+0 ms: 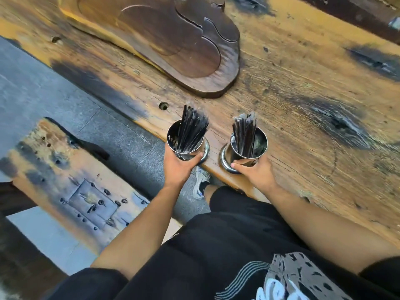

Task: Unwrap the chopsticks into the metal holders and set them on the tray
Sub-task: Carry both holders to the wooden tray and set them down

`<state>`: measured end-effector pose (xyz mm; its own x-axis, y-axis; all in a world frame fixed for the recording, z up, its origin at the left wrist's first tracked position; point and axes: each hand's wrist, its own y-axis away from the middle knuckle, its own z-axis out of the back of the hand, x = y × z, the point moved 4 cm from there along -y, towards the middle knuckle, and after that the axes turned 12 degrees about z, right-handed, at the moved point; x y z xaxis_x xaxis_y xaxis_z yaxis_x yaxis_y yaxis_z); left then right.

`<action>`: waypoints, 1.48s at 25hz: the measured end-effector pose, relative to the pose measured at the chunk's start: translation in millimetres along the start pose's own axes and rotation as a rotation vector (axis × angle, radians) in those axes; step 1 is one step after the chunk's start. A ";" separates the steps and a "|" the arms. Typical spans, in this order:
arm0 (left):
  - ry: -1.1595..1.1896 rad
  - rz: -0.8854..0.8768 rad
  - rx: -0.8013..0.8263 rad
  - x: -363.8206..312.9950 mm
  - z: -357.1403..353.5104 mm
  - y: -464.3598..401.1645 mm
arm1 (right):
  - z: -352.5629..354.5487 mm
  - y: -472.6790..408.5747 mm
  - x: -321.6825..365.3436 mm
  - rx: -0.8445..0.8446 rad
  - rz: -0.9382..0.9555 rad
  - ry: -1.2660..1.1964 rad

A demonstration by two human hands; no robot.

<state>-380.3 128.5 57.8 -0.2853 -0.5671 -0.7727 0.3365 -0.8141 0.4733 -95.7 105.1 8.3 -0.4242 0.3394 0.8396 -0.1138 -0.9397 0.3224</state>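
Two shiny metal holders stand near the table's front edge. My left hand [180, 167] grips the left holder [173, 137], which is full of dark chopsticks [192, 128] leaning to the right. My right hand [254, 169] grips the right holder [260, 146], also holding a bundle of dark chopsticks [245, 135]. A dark carved wooden tray [164, 42] lies on the table beyond the holders, apart from them.
The wooden table [303, 83] has dark stains and a small hole [163, 105]. A wooden bench [65, 180] stands lower left over a grey floor [43, 94]. My black-clad legs and a shoe [200, 180] show below the table edge.
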 end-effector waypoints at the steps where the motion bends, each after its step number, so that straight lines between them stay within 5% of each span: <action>1: -0.007 0.001 -0.007 -3.9 6.1 -16.3 | -8.9 -14.8 7.3 0.003 0.013 0.002; 16: -0.113 0.034 -0.005 -89.2 123.4 -170.5 | -126.9 -127.5 160.2 -0.070 0.029 -0.093; 31: -0.208 -0.107 0.293 -133.6 251.6 -394.1 | -274.9 -209.5 281.6 -0.383 -0.085 -0.217; 37: -0.200 -0.149 0.292 -173.1 263.0 -443.4 | -294.2 -243.6 304.2 -0.348 -0.082 -0.176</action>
<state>-716.2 554.8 93.0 -0.4910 -0.4299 -0.7577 0.0167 -0.8743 0.4852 -461.4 425.2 56.6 -0.2436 0.3872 0.8892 -0.4513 -0.8568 0.2495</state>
